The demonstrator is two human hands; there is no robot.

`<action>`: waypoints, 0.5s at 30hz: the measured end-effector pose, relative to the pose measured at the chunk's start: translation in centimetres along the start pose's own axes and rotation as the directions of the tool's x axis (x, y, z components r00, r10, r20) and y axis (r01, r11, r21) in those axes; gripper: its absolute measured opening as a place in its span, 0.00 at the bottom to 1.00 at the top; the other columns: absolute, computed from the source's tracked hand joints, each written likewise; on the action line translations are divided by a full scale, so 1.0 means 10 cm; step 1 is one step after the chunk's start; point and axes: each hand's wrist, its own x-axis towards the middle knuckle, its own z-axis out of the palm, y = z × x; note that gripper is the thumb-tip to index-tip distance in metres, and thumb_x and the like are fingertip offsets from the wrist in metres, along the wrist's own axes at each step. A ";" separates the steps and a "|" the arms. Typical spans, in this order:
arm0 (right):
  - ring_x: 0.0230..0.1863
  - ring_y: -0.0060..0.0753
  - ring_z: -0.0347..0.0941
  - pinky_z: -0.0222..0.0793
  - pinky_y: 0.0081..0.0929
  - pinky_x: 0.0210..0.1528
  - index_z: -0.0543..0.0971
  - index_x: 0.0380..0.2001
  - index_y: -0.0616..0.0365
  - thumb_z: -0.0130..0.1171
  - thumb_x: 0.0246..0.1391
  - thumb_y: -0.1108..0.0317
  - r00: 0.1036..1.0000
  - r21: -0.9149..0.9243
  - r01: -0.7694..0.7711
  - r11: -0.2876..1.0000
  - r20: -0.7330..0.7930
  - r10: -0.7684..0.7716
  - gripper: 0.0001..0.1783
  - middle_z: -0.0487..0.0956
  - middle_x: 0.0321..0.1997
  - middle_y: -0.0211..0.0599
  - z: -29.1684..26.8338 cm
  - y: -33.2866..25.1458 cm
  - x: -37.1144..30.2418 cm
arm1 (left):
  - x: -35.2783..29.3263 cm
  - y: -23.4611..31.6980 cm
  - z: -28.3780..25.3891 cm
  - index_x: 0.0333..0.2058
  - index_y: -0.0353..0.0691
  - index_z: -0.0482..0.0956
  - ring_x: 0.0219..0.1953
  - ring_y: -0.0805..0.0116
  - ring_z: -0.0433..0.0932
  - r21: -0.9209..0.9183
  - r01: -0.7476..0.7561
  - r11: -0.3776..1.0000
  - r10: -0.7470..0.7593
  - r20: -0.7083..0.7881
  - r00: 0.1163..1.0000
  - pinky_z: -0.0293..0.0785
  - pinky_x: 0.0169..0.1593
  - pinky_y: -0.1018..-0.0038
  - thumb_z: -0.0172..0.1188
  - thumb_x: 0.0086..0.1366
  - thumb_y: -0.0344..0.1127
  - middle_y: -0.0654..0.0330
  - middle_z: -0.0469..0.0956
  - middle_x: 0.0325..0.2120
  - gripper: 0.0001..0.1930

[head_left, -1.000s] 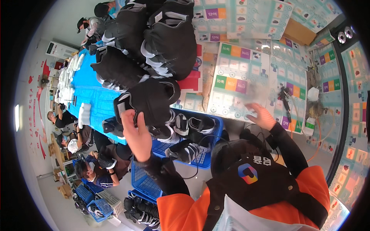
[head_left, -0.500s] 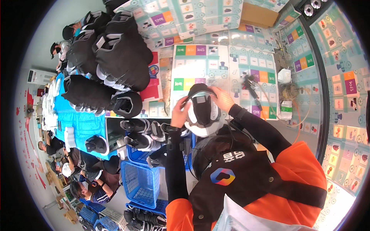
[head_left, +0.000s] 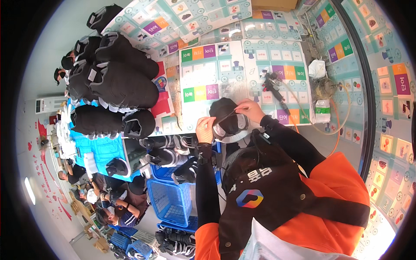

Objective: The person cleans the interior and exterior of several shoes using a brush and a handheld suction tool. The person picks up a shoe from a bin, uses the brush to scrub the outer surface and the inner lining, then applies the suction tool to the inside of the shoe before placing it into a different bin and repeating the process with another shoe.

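Note:
A black shoe (head_left: 223,108) with a pale sole lies in front of me at the table's near edge. Across its top a thin dark strand (head_left: 227,116) runs between my two hands; whether it is part of the shoe I cannot tell. My left hand (head_left: 204,130) pinches the strand's left end beside the shoe. At the other end, above the shoe's right side, my right hand (head_left: 251,110) has thumb and forefinger closed on it.
Stacked black shoes (head_left: 125,86) stand to the left. A black hand tool (head_left: 274,92) with a hose lies right of the shoe. Below the table are a blue basket (head_left: 170,200) and more shoes (head_left: 164,157). Other people (head_left: 123,212) work at the far left.
My hands have gone from holding the shoe by both sides to pinching the strand above it. The shoe sits turned, showing more black upper. The whole view has shifted slightly.

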 end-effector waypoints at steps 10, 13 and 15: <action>0.36 0.40 0.80 0.75 0.31 0.41 0.86 0.34 0.60 0.70 0.54 0.69 0.985 -0.212 0.008 0.977 -0.165 -0.044 0.07 0.81 0.37 0.40 0.09 -0.21 0.02 | 0.06 0.10 0.11 0.43 0.32 0.86 0.47 0.62 0.83 -0.020 -0.027 0.999 0.027 0.012 1.000 0.76 0.54 0.72 0.72 0.59 0.29 0.53 0.85 0.43 0.14; 0.35 0.43 0.81 0.75 0.34 0.41 0.86 0.34 0.59 0.69 0.54 0.66 0.980 -0.289 0.030 0.957 -0.181 -0.086 0.08 0.82 0.36 0.43 0.10 -0.20 0.09 | 0.15 0.03 0.15 0.38 0.32 0.87 0.41 0.63 0.84 -0.012 0.034 0.999 -0.035 -0.044 0.998 0.77 0.49 0.71 0.70 0.61 0.30 0.54 0.86 0.38 0.09; 0.35 0.47 0.81 0.75 0.38 0.40 0.86 0.33 0.57 0.67 0.55 0.62 0.988 -0.337 -0.009 0.942 -0.147 -0.043 0.10 0.84 0.34 0.46 0.21 -0.23 0.19 | 0.18 -0.12 0.06 0.36 0.34 0.86 0.37 0.65 0.83 0.038 0.097 0.995 -0.093 -0.096 0.991 0.77 0.43 0.71 0.66 0.66 0.33 0.56 0.85 0.34 0.07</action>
